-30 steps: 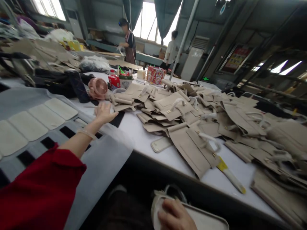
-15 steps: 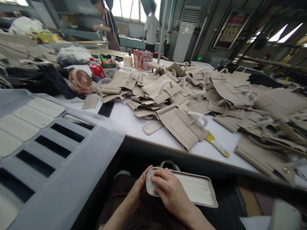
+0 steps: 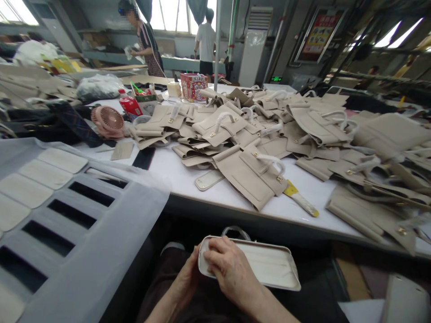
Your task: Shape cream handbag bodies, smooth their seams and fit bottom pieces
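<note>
A cream rounded-corner panel [image 3: 266, 267] lies across my lap, below the table edge. My right hand [image 3: 229, 269] rests on its left end with fingers curled over the surface. My left hand [image 3: 186, 280] grips the same end from the left side and underneath. A small loop handle [image 3: 235, 232] pokes up behind the panel. On the white table [image 3: 188, 179] above lies a big heap of beige bag panels with white handles [image 3: 256, 134]. One small cream panel [image 3: 208, 179] lies loose near the table's front edge.
A grey tray with slots [image 3: 84, 224], some holding cream pieces, fills the left. A yellow-handled tool [image 3: 301, 200] lies by the table edge. A pink fan [image 3: 108, 120], a red bottle and boxes stand further back. Two people work at a far bench.
My left hand came back from reaching over the grey tray and now holds the panel's left end on my lap. The view tilted down and the panel came fully into sight.
</note>
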Demonstrator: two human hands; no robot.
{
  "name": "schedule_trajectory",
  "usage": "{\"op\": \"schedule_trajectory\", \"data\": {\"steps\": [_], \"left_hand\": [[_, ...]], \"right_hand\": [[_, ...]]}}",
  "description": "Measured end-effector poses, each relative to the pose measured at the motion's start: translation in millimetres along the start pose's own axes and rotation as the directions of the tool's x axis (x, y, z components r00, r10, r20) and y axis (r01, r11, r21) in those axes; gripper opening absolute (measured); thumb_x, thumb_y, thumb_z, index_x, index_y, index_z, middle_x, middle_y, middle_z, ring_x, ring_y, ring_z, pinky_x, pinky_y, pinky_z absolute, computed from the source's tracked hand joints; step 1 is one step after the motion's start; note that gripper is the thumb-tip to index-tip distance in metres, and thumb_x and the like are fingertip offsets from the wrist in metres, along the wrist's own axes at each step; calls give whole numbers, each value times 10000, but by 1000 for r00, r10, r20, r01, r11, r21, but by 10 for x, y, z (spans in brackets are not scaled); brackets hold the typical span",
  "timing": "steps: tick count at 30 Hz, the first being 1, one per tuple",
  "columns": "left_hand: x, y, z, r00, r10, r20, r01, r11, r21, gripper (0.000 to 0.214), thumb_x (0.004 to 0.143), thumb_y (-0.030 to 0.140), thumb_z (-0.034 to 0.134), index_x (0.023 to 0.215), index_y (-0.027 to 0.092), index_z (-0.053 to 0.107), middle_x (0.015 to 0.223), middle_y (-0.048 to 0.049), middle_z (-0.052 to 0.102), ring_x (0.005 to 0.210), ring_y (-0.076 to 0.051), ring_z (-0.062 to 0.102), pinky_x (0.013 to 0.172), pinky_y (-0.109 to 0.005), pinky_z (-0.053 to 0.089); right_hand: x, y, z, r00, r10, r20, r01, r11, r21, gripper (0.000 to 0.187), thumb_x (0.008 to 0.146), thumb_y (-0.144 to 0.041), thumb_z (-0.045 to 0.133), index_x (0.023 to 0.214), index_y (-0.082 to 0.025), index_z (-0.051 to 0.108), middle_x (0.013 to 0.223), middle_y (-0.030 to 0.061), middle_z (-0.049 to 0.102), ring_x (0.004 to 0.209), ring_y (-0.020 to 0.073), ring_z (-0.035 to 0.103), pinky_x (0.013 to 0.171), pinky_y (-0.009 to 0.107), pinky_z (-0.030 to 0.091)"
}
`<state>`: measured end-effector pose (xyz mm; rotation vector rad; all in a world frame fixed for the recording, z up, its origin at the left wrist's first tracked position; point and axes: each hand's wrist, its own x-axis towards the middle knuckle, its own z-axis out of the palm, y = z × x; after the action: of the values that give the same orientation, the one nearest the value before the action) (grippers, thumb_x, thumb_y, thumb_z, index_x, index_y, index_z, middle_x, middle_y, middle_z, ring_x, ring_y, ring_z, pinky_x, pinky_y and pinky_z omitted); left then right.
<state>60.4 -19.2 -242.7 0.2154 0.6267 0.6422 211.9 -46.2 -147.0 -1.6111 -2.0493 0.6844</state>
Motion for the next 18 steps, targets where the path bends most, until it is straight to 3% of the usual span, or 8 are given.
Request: {"op": "schedule_trajectory", "data": {"steps": [8,18], "left_hand": [[-19,5,-3,1000,19,-2,-19,1000,0,420,906,488,593,1159,159,665,1022,-76,675,945,-217,623,867,-331,477],[-39,85,135,988,156,-4,-153,973,172,321,883,438,642,1049,169,700,966,-44,693,891,-204,633,841,-321,493]], "right_hand": [[-12,29,-21,998,-61,28,63,997,-44,185,921,-148,562,1062,-255,617,1134,11,618,1025,206,522,951,352,411],[57,3,-21,991,-86,104,99,987,-127,155,937,-161,536,1040,-235,625,1157,29,608,1029,222,531,944,354,447]]}}
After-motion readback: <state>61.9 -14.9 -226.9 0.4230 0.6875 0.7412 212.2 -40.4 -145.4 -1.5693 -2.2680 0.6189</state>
